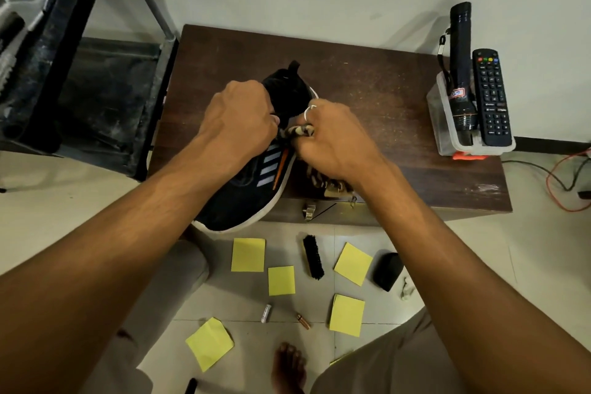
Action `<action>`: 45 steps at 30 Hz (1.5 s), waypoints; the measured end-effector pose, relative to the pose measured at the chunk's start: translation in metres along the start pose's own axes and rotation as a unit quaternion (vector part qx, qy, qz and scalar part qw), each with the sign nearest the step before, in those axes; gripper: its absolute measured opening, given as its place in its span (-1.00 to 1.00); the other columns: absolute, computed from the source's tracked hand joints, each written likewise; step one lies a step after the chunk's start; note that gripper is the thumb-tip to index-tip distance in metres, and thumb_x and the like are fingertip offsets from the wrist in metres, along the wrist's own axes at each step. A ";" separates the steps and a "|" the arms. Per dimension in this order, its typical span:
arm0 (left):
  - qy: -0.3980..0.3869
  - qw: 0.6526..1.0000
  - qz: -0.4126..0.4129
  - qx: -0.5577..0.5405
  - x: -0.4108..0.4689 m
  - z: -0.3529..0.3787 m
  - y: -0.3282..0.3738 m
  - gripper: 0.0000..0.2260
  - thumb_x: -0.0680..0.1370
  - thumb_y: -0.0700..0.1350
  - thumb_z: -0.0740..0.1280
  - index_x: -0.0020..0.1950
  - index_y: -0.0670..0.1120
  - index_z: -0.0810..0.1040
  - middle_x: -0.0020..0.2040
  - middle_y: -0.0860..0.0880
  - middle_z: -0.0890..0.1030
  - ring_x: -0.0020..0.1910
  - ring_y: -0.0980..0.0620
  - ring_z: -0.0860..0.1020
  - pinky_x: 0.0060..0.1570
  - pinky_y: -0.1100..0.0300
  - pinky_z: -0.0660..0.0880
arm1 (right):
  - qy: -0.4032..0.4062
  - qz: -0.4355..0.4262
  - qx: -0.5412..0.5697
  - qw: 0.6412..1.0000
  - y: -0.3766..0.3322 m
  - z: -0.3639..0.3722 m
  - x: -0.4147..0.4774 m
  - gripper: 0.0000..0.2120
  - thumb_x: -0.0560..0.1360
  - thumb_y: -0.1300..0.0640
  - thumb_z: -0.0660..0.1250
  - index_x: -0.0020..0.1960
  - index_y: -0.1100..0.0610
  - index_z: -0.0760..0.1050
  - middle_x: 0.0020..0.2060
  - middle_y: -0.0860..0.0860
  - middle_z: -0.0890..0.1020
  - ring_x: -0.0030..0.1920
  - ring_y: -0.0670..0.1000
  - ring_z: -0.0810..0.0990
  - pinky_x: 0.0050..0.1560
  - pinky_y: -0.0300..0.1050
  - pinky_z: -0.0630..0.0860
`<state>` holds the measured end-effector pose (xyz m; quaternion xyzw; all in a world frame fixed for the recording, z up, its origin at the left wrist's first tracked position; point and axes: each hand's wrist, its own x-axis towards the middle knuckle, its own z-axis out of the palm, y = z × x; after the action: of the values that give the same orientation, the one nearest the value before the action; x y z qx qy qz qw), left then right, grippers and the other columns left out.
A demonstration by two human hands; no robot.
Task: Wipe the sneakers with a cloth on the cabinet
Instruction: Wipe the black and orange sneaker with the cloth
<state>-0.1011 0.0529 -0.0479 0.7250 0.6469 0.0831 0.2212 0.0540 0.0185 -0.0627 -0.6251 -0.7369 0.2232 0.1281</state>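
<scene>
A black sneaker [246, 198] with grey stripes and a white sole lies on the dark wooden cabinet [367, 99], its toe hanging over the front edge. My left hand [240, 118] grips the sneaker's upper near the collar. My right hand [332, 137] holds a brown and cream patterned cloth [299, 131] bunched against the sneaker's side. More of the cloth [329, 184] trails on the cabinet under my right wrist. A ring sits on one right finger.
A clear plastic tub [444, 125] with a black torch [462, 73] and a remote [491, 96] stands at the cabinet's right end. On the floor lie several yellow sticky notes [248, 254], a shoe brush [313, 256], two batteries [266, 313], a black object [387, 270]. My foot [287, 368] is below.
</scene>
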 end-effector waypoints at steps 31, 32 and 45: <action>-0.003 1.000 -0.004 -0.024 0.002 -0.002 -0.004 -0.84 0.58 -0.01 0.45 0.11 -0.01 0.73 0.11 -0.15 0.68 0.11 -0.20 0.62 -0.01 0.14 0.43 | 0.044 -0.102 -0.138 0.984 0.008 -0.001 -0.011 -0.70 0.49 0.32 0.31 0.15 0.11 0.65 0.15 -0.03 0.57 0.07 0.09 0.58 -0.14 0.02 0.57; -0.004 1.000 -0.002 -0.024 0.002 -0.002 -0.004 -0.83 0.58 -0.01 0.45 0.11 -0.02 0.72 0.11 -0.16 0.68 0.10 -0.20 0.63 -0.02 0.15 0.42 | 0.065 -0.087 -0.131 0.985 0.012 -0.003 -0.009 -0.66 0.49 0.32 0.32 0.19 0.07 0.65 0.16 -0.05 0.57 0.08 0.06 0.58 -0.11 0.02 0.59; 0.006 1.000 -0.010 0.002 0.000 -0.003 0.002 -0.85 0.58 -0.06 0.40 0.06 -0.05 0.74 0.06 -0.17 0.69 0.06 -0.23 0.63 0.04 0.06 0.52 | -0.193 -0.174 -0.061 0.964 -0.022 0.014 -0.027 -0.78 0.49 0.20 0.36 0.12 0.10 0.65 0.05 0.01 0.65 0.03 0.05 0.62 -0.03 -0.05 0.56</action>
<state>-0.1007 0.0530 -0.0446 0.7187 0.6555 0.0836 0.2166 0.0336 -0.0134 -0.0615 -0.4391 -0.8572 0.2687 -0.0176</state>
